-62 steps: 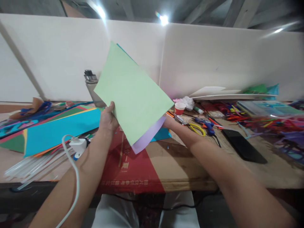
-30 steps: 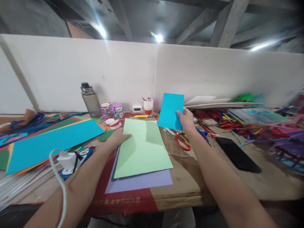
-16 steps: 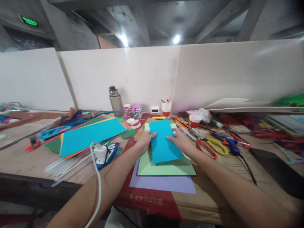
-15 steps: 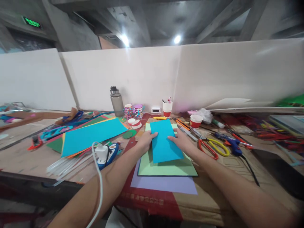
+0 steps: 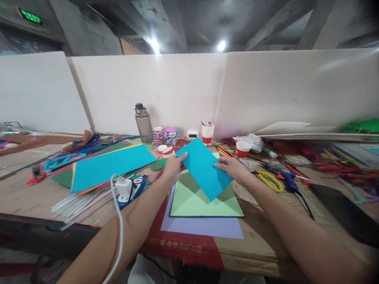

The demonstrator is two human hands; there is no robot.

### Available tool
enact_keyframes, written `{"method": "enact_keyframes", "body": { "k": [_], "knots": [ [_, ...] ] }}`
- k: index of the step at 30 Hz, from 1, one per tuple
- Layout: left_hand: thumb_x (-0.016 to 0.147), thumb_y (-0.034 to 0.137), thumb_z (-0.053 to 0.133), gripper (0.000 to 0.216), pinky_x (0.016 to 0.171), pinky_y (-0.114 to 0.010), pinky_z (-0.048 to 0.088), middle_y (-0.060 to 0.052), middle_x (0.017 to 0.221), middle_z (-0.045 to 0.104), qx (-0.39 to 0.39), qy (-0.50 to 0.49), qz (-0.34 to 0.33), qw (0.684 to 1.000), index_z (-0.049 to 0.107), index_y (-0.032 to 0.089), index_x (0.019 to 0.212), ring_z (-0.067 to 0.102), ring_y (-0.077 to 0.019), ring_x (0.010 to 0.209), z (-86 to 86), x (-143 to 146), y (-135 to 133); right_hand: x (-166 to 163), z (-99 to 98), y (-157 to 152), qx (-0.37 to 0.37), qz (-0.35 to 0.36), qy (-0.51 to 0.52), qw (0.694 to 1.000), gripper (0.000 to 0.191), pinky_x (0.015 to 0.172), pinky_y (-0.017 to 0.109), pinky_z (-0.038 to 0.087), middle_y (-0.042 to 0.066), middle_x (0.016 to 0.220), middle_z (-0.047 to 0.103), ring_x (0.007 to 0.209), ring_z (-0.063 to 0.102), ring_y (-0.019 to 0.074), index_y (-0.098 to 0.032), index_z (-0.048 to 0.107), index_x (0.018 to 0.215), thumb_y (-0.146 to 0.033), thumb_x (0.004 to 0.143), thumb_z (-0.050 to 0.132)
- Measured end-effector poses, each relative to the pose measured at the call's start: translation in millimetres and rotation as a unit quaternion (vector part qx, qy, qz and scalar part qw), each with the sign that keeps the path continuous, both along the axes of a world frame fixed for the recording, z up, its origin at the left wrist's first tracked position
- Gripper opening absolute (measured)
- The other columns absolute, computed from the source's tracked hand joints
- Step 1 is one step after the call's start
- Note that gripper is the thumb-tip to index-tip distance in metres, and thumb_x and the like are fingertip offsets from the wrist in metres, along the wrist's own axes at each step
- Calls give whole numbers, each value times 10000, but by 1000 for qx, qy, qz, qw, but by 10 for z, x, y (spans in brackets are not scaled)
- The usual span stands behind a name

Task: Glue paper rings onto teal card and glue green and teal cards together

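Note:
A small blue sheet of paper (image 5: pixel 203 167) is lifted and tilted above the table, held from both sides. My left hand (image 5: pixel 172 168) pinches its upper left edge, and my right hand (image 5: pixel 233 169) grips its right edge. Under it lies a light green sheet (image 5: pixel 201 201) on top of a lilac sheet (image 5: pixel 204 227), both flat on a red and brown cardboard sheet (image 5: pixel 189 246) that covers the table.
A stack of coloured sheets with a big blue one on top (image 5: pixel 106 165) lies to the left. A white charger and cable (image 5: pixel 122 187), a grey bottle (image 5: pixel 143 123), paper cups (image 5: pixel 242 149), yellow scissors (image 5: pixel 271 181), a blue glue gun (image 5: pixel 284 176) and a black phone (image 5: pixel 340 205) surround the work spot.
The green and lilac sheets went from my hands down onto the table. My right hand brought the small blue sheet over them, both hands pressed it flat, and now it is raised and turned diagonally.

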State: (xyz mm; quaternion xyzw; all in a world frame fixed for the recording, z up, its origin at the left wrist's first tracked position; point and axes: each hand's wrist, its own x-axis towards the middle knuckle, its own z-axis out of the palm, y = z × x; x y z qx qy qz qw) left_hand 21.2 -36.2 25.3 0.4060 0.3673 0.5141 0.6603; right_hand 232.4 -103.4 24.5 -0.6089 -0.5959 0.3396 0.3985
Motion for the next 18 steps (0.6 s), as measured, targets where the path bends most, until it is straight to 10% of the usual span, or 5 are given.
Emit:
{"method": "enact_keyframes", "body": {
  "k": [11, 18],
  "knots": [
    [602, 185, 741, 229, 580, -289, 541, -7, 690, 668, -18, 26, 15, 999, 619, 142, 791, 615, -134, 572, 53, -88, 85, 94, 76, -11, 22, -46, -52, 997, 287, 560, 252, 337, -24, 624, 562, 610, 471, 127, -183, 628, 671, -469, 669, 602],
    [532, 259, 807, 300, 490, -223, 457, -16, 604, 647, -12, 181, -91, 979, 621, 130, 729, 576, -113, 488, 46, -167, 119, 302, 52, 35, 24, -40, -141, 989, 280, 645, 282, 416, 18, 788, 687, 735, 595, 182, -183, 707, 816, -426, 746, 587]
  ]
}}
